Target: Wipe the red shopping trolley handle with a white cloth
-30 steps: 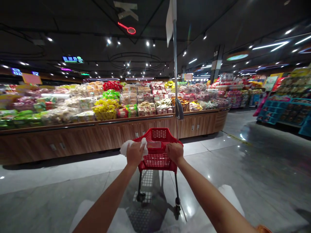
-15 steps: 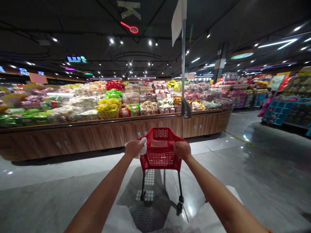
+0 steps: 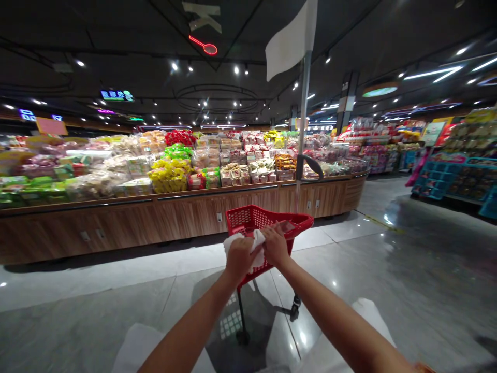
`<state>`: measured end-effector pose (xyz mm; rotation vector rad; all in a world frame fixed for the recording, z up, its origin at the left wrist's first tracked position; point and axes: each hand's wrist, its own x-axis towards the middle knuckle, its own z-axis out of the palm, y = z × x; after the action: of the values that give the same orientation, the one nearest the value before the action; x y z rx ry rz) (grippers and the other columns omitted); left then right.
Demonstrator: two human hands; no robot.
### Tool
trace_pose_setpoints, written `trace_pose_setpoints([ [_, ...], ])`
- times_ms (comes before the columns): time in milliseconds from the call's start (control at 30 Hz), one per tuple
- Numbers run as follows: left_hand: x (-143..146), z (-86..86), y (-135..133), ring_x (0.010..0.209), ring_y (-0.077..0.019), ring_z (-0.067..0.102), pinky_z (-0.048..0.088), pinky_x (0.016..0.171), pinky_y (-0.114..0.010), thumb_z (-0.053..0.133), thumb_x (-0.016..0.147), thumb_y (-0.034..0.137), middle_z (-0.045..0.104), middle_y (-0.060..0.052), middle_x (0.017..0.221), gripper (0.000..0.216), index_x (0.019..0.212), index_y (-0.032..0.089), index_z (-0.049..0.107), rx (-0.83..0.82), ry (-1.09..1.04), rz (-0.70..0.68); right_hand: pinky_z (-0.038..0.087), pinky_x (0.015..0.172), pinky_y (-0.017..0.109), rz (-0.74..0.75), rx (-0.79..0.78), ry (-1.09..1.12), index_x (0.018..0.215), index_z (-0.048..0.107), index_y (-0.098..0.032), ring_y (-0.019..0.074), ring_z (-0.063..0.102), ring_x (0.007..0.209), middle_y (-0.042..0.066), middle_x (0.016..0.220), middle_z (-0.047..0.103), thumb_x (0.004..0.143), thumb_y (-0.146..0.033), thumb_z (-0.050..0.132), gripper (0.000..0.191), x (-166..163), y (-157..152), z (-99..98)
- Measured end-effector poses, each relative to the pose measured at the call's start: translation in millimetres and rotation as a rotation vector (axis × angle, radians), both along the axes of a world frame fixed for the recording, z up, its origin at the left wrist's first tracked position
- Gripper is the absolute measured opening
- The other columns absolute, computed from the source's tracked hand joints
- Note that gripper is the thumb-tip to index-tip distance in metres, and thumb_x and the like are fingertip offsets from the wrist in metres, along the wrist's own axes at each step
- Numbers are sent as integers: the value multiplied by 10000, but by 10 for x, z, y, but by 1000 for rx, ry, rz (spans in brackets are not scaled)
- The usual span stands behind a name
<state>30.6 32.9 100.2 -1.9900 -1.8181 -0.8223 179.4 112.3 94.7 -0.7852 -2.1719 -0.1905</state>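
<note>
Left hand (image 3: 241, 257) with cloth (image 3: 232, 241), right hand (image 3: 276, 247) on cart (image 3: 272, 217).
Left fingers closed on white cloth; right fingers closed over the cart's handle (image 3: 286, 226), just beside. Red cart stands angled on the floor (image 3: 77, 321), flag (image 3: 291, 44) on pole (image 3: 304, 103) rising behind, wood-fronted surface (image 3: 186, 211) beyond, heaped with packaged goods (image 3: 169, 173).

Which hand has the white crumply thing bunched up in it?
The left hand: the white crumpled thing pokes out around its fingers. The right hand, close beside it, is on the red cart.
</note>
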Motion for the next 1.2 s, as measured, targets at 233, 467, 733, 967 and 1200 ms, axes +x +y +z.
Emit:
trace_pose_setpoints([
  [233,-250,-193,147,750,-153,607,461,702,-249,366,926,452,674,-25,799,379,827,203,635,-91,-384,-168,163,1106,470,175,-1,84,759,661,-236,200,587,987,-2,815,704,893,-226,396,297,496,146,-60],
  [467,-193,-264,546,739,-168,621,438,682,-271,326,934,389,661,-46,775,378,771,198,609,-132,-388,51,332,964,360,60,-76,-80,752,677,-215,174,600,899,23,851,705,939,-252,386,348,480,112,152],
  [733,172,-334,622,776,-193,619,439,736,-312,297,960,347,663,-69,781,383,770,195,592,-134,-307,10,286,615,290,-260,95,-129,676,649,-172,155,562,562,59,620,664,863,-227,494,249,187,-141,-90],
  [967,-169,-610,498,893,-201,617,439,825,-319,341,932,325,693,-67,918,322,877,185,626,-178,-299,-3,274,631,278,-149,337,13,552,607,-204,115,474,525,0,528,604,905,-265,465,385,771,-5,-194],
  [1200,55,-597,476,908,-220,617,398,850,-341,317,947,359,696,-66,891,370,902,211,653,-187,-273,184,328,700,288,-301,306,119,498,537,-211,144,449,545,8,491,550,902,-213,431,417,917,182,-222],
])
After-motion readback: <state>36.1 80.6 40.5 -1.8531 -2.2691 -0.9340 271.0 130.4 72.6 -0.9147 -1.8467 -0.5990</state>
